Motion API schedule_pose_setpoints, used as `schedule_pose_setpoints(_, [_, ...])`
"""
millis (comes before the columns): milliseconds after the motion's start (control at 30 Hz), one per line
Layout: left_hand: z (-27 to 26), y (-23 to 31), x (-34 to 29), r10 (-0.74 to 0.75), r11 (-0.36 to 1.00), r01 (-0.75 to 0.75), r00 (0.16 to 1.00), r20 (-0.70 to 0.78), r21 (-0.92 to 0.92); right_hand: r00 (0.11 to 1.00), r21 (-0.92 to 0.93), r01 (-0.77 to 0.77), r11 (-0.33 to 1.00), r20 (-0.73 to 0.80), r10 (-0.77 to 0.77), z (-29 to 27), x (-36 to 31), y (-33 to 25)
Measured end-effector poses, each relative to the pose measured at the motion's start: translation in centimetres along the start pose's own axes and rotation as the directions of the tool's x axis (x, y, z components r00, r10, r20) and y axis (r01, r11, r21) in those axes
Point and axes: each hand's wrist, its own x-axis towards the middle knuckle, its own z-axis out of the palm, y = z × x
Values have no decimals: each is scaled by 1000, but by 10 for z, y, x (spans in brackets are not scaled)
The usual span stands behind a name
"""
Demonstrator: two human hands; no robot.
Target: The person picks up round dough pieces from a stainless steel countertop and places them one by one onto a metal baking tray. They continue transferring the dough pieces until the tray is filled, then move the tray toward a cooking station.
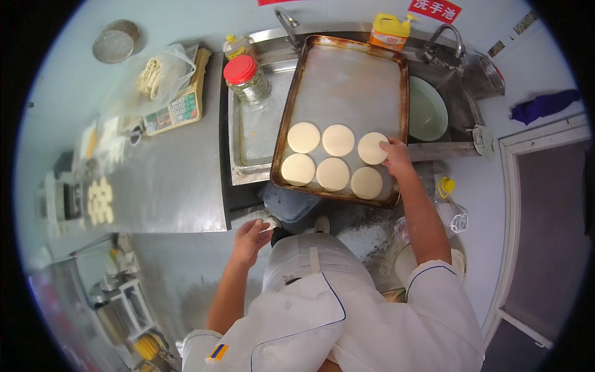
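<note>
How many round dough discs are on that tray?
6 dough discs on the tray: three in the far row, three nearer; the right hand touches the far row's rightmost. None looks hidden.

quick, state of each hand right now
Left hand: loosely open, no object visible in it.
Right hand: fingers on the edge of a flat dough round on the baking tray; grip can't be told.

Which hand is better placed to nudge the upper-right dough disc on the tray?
Probably the right hand: its fingers touch that dough disc, while the left hand is off the tray, nearer the body.
</note>
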Motion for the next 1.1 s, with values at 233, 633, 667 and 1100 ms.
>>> schedule_pose_setpoints(233, [-57,-29,-14,3,993,-13,997,-78,-121,984,-414,178,893,69,-164,-44,53,44])
schedule_pose_setpoints(633, [-222,-60,-10,144,926,-159,987,-71,-342,788,-856,358,373,63,-613,-5,11,4])
schedule_pose_setpoints(667, [-251,-66,-18,156,891,-166,986,-57,-423,776,-859,374,351,83,-625,30,-9,7])
schedule_pose_setpoints(1100, [-592,-124,-162,5,686,-488,745,-667,-540,477,-421,853,308,868,-135,593,-251,157])
